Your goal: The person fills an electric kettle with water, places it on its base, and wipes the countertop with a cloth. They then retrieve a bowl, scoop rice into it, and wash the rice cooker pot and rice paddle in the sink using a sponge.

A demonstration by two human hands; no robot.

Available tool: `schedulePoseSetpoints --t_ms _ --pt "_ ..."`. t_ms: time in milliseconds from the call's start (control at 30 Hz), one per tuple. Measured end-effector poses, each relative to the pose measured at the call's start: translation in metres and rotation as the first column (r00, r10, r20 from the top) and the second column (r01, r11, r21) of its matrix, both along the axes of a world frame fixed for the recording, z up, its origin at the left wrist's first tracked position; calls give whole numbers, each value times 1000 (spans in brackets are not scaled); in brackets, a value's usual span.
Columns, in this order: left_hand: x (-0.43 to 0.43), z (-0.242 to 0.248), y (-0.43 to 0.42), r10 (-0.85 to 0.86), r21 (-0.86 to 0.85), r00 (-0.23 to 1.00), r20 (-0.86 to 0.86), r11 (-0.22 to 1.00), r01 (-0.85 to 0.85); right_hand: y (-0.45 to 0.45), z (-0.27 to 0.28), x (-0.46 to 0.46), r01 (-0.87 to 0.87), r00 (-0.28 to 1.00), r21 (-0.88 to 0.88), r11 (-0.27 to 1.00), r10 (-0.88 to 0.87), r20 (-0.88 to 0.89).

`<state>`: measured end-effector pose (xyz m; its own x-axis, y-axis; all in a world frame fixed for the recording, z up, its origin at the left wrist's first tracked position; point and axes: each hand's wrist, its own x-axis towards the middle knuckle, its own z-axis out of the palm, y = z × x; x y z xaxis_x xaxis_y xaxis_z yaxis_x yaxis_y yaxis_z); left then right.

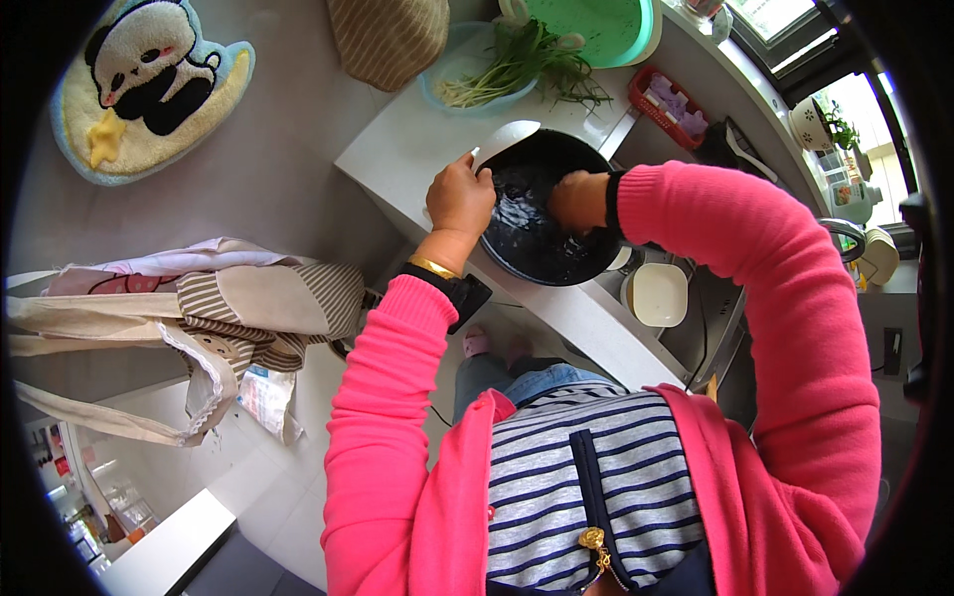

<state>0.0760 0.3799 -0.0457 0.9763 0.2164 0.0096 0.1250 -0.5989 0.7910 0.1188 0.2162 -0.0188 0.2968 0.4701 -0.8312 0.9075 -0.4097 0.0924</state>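
Observation:
A dark round pan or pot (566,257) with water in it is in front of me, at the counter's edge. My left hand (460,195) grips its rim or handle side, next to a white curved piece (508,140) that may be a spoon, a ladle or a handle. My right hand (580,201) reaches down inside the pan at the water; its fingers are mostly hidden, so I cannot tell whether they hold anything.
Leafy greens (514,67) lie in a clear bowl (466,104) beyond the pan, near a green basin (633,30) and a red basket (648,100). A cream square bowl (659,294) stands at the sink (715,350). Aprons (261,298) hang at left.

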Motion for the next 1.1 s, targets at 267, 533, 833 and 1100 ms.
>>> schedulePoseSetpoints --t_ms 267,533,833,1100 --pt "1 -5 -1 48 -85 999 11 995 -47 28 -22 -8 463 734 -107 880 -448 -511" --pt "1 -2 -2 20 19 999 51 1000 -21 49 -44 17 461 866 564 685 -486 -116" --pt "4 -8 -2 22 -52 999 42 998 -20 -5 -45 16 185 973 202 962 -208 100" --pt "5 -7 -1 -1 -12 999 44 1000 1 49 -89 11 362 931 426 829 -303 -203"
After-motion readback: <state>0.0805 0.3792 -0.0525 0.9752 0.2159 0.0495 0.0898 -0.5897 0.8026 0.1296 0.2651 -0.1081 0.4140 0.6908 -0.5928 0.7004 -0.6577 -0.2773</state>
